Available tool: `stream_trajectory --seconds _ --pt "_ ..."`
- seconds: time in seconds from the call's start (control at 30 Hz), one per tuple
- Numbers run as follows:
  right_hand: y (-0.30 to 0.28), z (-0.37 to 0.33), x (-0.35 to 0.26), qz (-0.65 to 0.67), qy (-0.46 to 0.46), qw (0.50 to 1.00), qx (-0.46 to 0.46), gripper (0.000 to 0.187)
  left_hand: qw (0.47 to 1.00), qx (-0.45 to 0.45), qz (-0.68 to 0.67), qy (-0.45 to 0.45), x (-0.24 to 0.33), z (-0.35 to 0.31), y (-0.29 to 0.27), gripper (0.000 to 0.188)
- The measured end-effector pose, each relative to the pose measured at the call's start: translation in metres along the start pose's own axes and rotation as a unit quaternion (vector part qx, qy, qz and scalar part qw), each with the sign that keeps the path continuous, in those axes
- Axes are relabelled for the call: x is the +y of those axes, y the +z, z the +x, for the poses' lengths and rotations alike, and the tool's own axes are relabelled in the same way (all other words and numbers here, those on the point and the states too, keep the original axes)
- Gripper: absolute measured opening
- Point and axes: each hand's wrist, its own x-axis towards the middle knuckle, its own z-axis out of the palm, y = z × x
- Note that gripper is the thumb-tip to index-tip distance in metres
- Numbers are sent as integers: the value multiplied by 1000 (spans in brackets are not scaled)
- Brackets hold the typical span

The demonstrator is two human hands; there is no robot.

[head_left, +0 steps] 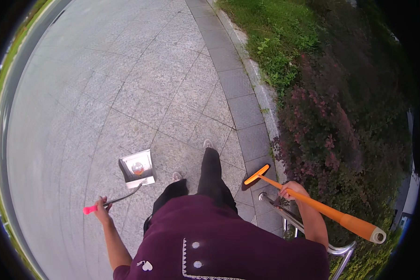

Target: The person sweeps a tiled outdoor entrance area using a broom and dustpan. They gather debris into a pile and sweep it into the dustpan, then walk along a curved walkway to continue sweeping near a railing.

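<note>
At the left, my left hand (101, 209) is closed round the handle of a metal dustpan, just ahead of its pink grip end. The silvery dustpan pan (144, 163) is out ahead of that hand, over the paving, with a small pale and reddish item (137, 169) inside that I cannot make out. On the right, my right hand (291, 190) wraps round the orange pole of a broom (322, 208). The broom's orange head (256, 174) with dark bristles is by the grey edging stones, and the pole's thick end points back past my right arm.
Grey stone paving (172, 79) stretches ahead and left. A stone kerb (261, 86) curves along the right, bordering grass (277, 23) and dark reddish shrubs (324, 121). Shiny metal railing (291, 219) stands close beside my right arm. My feet are on the paving between dustpan and broom.
</note>
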Motion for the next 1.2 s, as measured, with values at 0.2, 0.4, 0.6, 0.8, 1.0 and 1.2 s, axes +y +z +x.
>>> stream_trajectory --seconds 0.2,0.4,0.6,0.8,1.0,1.2 --pt "142 -7 -158 -221 -210 949 -80 15 997 73 -24 18 34 -17 42 25" --pt "164 2 -250 -223 -305 911 -169 38 991 115 -59 18 55 -38 77 26" --pt "138 -90 -228 -182 -270 933 -156 40 980 178 -80 -28 48 -59 84 24" --pt "111 -162 -208 -48 -75 993 -78 27 979 174 -83 -60 25 -52 110 24" --pt "107 -92 -229 63 75 995 -28 20 978 167 -48 -114 12 -25 125 24" --pt "250 -45 -281 -139 -31 987 -79 14 980 155 -20 -121 31 24 130 23"
